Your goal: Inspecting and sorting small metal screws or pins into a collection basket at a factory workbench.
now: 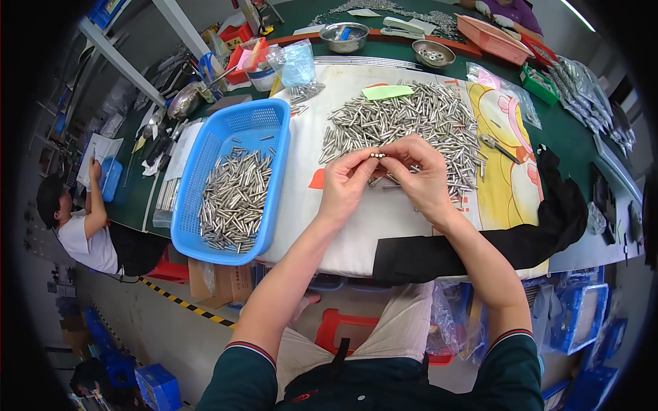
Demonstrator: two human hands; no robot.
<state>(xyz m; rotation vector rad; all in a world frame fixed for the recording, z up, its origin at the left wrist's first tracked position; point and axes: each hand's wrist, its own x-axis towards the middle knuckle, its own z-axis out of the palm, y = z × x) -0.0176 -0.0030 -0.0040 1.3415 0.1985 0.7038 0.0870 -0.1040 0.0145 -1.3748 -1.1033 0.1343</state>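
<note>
Left hand (343,183) and right hand (423,179): thumb and forefinger tips pinched on a short row of small metal pins (378,155), above the near edge of a loose pile (411,122). Judgement: light, even pressure with ends level should limit slipping. Blue basket (264,118) of similar pins at left; green slip (388,92) hides some pile; black cloth (452,259) beneath right forearm could snag.

I'm watching a grey floor (175,329) spreading below, with yellow-and-black tape (185,301) crossing it at lower left. A green surface (298,17) is stretching across the room, and a red stool (332,327) is showing beneath. White posts (120,61) are rising at upper left, blue crates (157,387) are sitting low on both sides, and a light (579,15) is glowing at upper right.
</note>
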